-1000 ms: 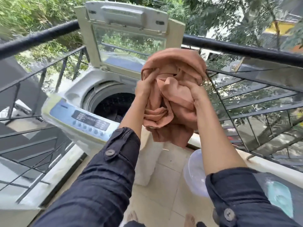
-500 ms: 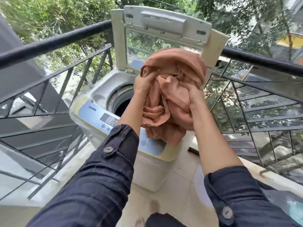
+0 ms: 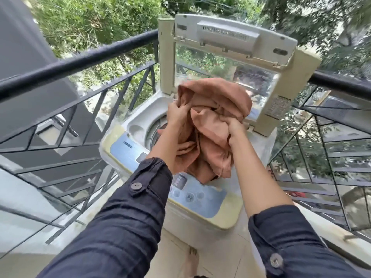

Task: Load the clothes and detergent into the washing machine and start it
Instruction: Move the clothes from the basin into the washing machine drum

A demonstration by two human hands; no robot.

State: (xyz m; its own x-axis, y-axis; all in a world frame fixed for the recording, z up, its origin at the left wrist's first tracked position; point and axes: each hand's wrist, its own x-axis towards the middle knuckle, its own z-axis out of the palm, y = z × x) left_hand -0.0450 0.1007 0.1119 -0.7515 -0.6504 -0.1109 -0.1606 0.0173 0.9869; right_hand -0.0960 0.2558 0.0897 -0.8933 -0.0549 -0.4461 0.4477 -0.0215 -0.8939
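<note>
A bunched rust-orange cloth (image 3: 212,125) hangs in the air above the top-loading washing machine (image 3: 200,199). My left hand (image 3: 177,115) grips its left side and my right hand (image 3: 233,128) grips its right side. The machine's lid (image 3: 226,49) stands raised, with a clear window in it. Part of the drum opening (image 3: 155,133) shows to the left of my left forearm; the cloth and my arms hide the remainder. The blue control panel (image 3: 128,149) runs along the machine's near edge. No detergent is in view.
A black metal balcony railing (image 3: 80,63) runs behind and on both sides of the machine. Pale floor tiles (image 3: 170,257) lie below, with my bare foot (image 3: 192,261) on them. Trees fill the background.
The view has swung so the machine now sits centred under my hands. The cloth, still held by both hands, has come over the drum and the control panel.
</note>
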